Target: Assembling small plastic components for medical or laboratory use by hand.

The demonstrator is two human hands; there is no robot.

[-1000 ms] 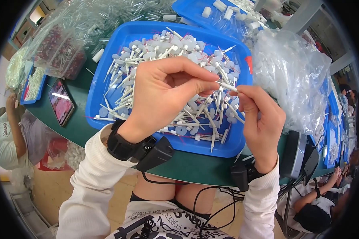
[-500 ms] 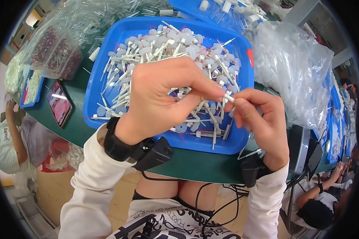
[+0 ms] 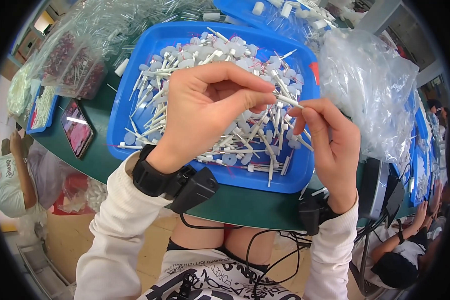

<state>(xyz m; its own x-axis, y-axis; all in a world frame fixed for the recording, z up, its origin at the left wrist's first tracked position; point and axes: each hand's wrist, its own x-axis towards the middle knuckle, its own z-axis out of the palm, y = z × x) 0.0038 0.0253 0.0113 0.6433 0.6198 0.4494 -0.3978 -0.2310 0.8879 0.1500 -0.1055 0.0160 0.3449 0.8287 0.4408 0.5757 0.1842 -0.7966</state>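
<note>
Over a blue tray both my hands pinch a thin white plastic tube. My left hand grips its left end between thumb and forefinger, the other fingers curled behind. At the opposite end, my right hand holds it between thumb and forefinger. The tube slants slightly down to the right. Beneath my hands the tray holds a heap of white sticks with translucent round discs and thin red threads. My left hand covers part of the heap.
A phone lies left of the tray, near a clear box of dark red pieces. Clear plastic bags stand at the right. Black cables hang below the green table edge. Other people sit at both sides.
My hands have moved slightly apart, and more of the white tube shows between them. The left hand has shifted a little up and left.
</note>
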